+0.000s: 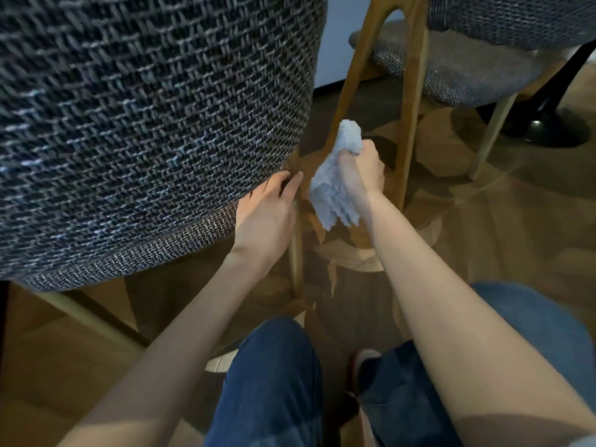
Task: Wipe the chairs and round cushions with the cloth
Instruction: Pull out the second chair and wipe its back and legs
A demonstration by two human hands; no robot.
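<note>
Legwork looks like the step in hand: we crouch low between two chairs, the cloth (335, 185) bunched in our right hand (361, 169), fingers curled tight round it and its loose end hanging down. It sits against or just in front of the wooden frame (409, 108) of the far chair (516, 24); we cannot tell whether it touches the wood. Our left hand (267, 211) holds nothing, its fingers lying fairly straight on the lower edge of the near chair (145, 124), where the woven fabric meets its leg (296, 253). We judge the task to be somewhere in the middle, since working down at the legs suggests that the higher surfaces may already be done. Nothing confirms that, though: neither the near chair's fabric nor the far chair's seat cushion (451, 72) shows any damp mark or streak. At least this frame, the near leg and any chairs out of view seem left to wipe.
</note>
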